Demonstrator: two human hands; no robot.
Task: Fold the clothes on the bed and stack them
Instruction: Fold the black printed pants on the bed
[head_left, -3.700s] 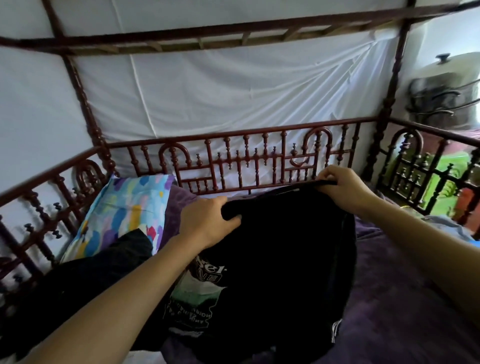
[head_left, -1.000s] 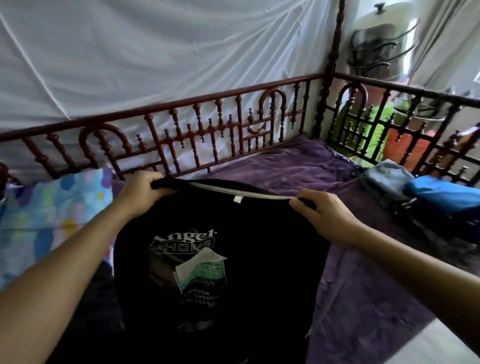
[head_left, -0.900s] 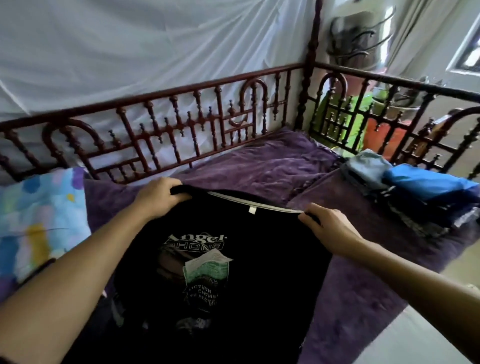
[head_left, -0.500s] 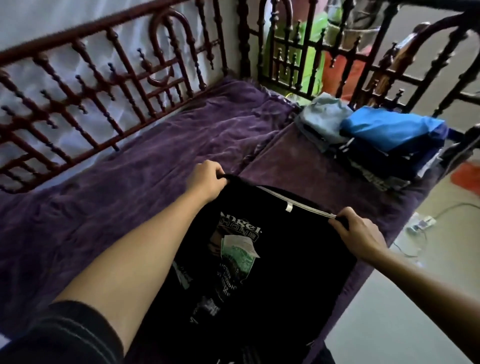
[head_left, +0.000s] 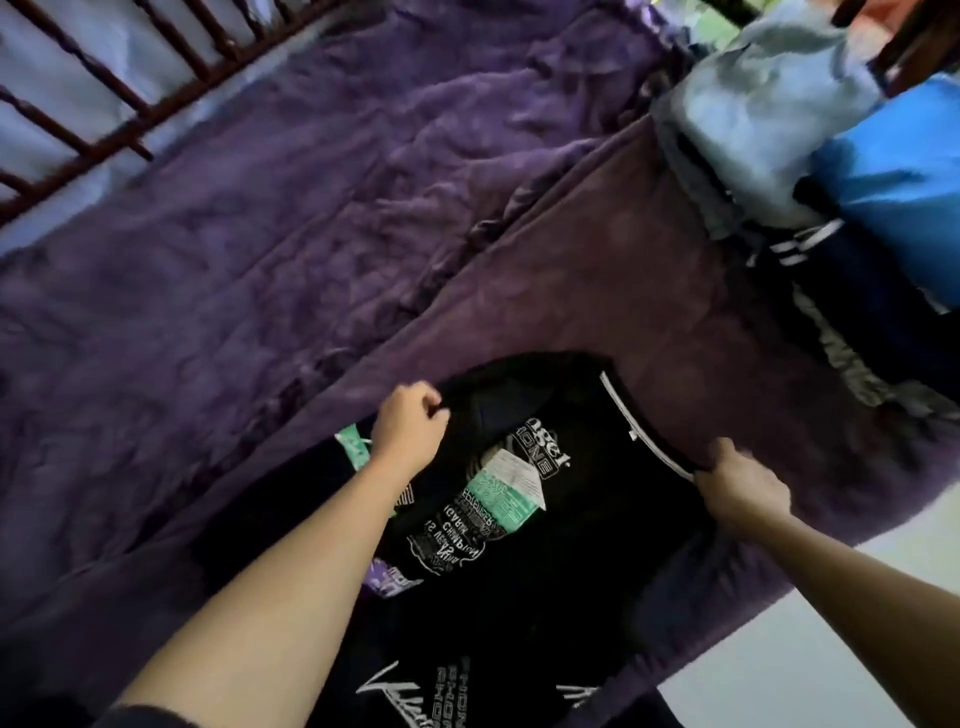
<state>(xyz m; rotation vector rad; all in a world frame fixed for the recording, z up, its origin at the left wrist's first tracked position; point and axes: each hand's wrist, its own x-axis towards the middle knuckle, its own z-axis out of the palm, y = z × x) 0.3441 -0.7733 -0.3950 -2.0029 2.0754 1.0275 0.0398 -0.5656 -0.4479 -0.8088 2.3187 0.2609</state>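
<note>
Black shirt spread between left hand and right hand, fingers pinching shoulders

We logged one black T-shirt lying print side up on the purple bed cover near the front edge, with white lettering and a green graphic on the chest and its lower part rumpled. The left hand and right hand gripped its shoulders beside the white-lined collar. Well apart, at the far right, sat a stack of folded clothes: pale blue, bright blue and dark with white stripes.
</note>
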